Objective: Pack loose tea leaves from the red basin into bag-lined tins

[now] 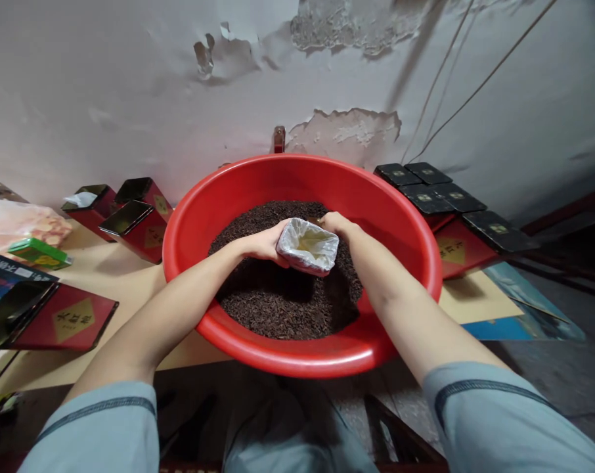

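Observation:
My left hand [268,244] is closed around the side of a tin [307,257] lined with a clear plastic bag, its mouth tilted toward me. Dark, twisted tea leaves [272,315] cover the bottom of a large red tub [297,364], and the tin is held above them. Just beyond the tin's far right corner is my right hand [337,224], fingers curled, low over the leaves. A small brownish piece shows by those fingertips, but I cannot make out what it is. The tin's outer body is mostly hidden.
Open red tins [142,233] stand left of the tub; another tin [68,318] lies nearer me. A green box [40,253] sits at the far left. Several black-lidded red tins [458,246] stand close against the tub's right side. A peeling wall [130,79] rises behind.

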### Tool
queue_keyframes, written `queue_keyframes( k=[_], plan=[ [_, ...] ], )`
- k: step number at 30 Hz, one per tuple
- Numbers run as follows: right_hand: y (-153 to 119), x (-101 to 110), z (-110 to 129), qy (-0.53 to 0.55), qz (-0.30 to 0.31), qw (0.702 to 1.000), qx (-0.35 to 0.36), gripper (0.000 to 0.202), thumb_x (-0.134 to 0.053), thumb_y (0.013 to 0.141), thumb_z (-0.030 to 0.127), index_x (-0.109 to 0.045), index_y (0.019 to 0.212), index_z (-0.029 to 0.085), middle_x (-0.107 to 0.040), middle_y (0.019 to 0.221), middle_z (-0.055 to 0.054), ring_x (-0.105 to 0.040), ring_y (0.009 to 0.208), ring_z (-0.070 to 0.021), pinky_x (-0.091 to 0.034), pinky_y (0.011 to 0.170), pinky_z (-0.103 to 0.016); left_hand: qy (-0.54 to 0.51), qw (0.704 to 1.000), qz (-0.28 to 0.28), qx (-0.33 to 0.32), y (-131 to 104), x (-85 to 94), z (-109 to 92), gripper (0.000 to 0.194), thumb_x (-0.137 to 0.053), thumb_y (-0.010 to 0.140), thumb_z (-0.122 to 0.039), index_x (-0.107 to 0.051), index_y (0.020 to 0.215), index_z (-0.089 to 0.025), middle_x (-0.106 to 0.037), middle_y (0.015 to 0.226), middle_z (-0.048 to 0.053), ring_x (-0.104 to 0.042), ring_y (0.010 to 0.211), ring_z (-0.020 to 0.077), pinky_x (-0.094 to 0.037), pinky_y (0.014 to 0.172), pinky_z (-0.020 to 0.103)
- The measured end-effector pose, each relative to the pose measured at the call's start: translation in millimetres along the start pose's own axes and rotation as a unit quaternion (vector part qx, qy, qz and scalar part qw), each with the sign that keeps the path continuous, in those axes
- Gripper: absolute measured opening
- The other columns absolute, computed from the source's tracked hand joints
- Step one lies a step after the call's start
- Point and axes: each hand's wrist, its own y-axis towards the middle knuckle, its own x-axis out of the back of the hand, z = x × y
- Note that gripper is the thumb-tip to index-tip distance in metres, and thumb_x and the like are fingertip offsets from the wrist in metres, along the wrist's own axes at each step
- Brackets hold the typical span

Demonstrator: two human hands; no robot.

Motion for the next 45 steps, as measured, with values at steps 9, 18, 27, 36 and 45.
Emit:
queue_keyframes(
  k=[9,18,27,36,45],
  plan=[
    [11,-16,-7,0.116,-0.051,0.987,-0.103,0.031,-0.087,0.072,0.026,-0.073,0.095,0.011,-0.072,0.078,-0.008,-0.068,0.075,-0.0216,-0.055,0.068,-0.029,0.023,1.0,0.005,-0.016,1,2.4,-4,0.122,-0.096,0.057,-0.038,-0.035,0.161,-0.022,-0.048,0.162,0.017,-0.044,0.153,0.0455,-0.028,0.132,0.059],
    [10,-8,9,0.254,-0.066,0.963,-0.067,0.049,-0.055,0.086,0.005,-0.069,0.133,0.012,-0.076,0.111,-0.01,-0.067,0.077,-0.0132,-0.056,0.074,-0.023,0.032,0.999,0.007,-0.012,1,3.3,1,0.12,-0.095,0.058,-0.037,-0.034,0.16,-0.021,-0.049,0.16,0.017,-0.046,0.151,0.0437,-0.027,0.132,0.061],
    [-9,-12,24,0.269,0.038,0.961,-0.05,0.091,-0.057,0.063,-0.009,-0.062,0.151,0.013,-0.079,0.114,-0.012,-0.072,0.078,-0.0182,-0.062,0.071,-0.029,0.005,1.0,0.0,-0.018,2,-2.4,-10,0.113,-0.095,0.055,-0.035,-0.044,0.155,-0.018,-0.057,0.154,0.017,-0.049,0.149,0.0463,-0.028,0.132,0.06],
    [-7,-15,29,0.167,-0.016,0.986,-0.008,0.08,-0.049,0.07,-0.007,-0.065,0.147,0.01,-0.079,0.118,-0.013,-0.075,0.088,-0.0189,-0.062,0.079,-0.027,0.029,0.999,-0.018,-0.003,-1,0.0,9,0.124,-0.096,0.052,-0.035,-0.035,0.158,-0.015,-0.044,0.163,0.023,-0.04,0.154,0.0476,-0.022,0.134,0.062],
    [11,21,31,-0.09,0.002,0.993,0.071,0.073,-0.076,0.074,0.01,-0.069,0.146,0.02,-0.064,0.153,-0.014,-0.059,0.142,-0.0386,-0.042,0.123,-0.056,0.006,0.998,-0.037,-0.052,8,-12.8,-11,0.096,-0.092,0.053,-0.033,-0.054,0.14,-0.019,-0.066,0.139,0.015,-0.06,0.136,0.0437,-0.041,0.123,0.062]
  ],
)
